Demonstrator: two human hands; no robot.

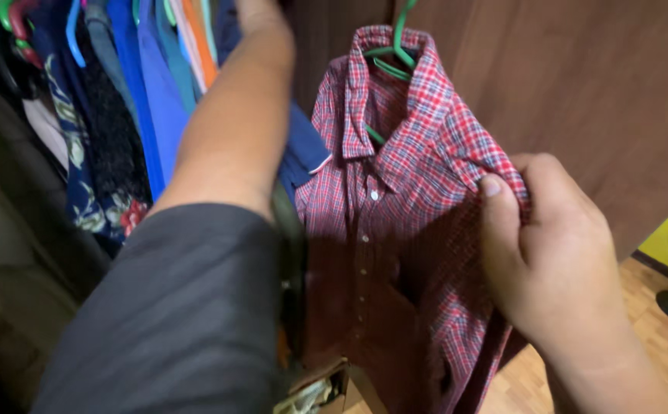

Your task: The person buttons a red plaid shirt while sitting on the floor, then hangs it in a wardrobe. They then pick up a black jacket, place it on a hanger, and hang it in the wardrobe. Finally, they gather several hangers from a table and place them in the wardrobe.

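Pinching the shoulder of the red plaid shirt on its green hanger with the right hand, left hand out of view above the raised arm, grip untellable; best kept taut, hanging level beside the wardrobe's clothes.

A home bedroom closet is showing here: hanging clothes are crowding a rail beside a dark wooden wardrobe door, with wood flooring running below.
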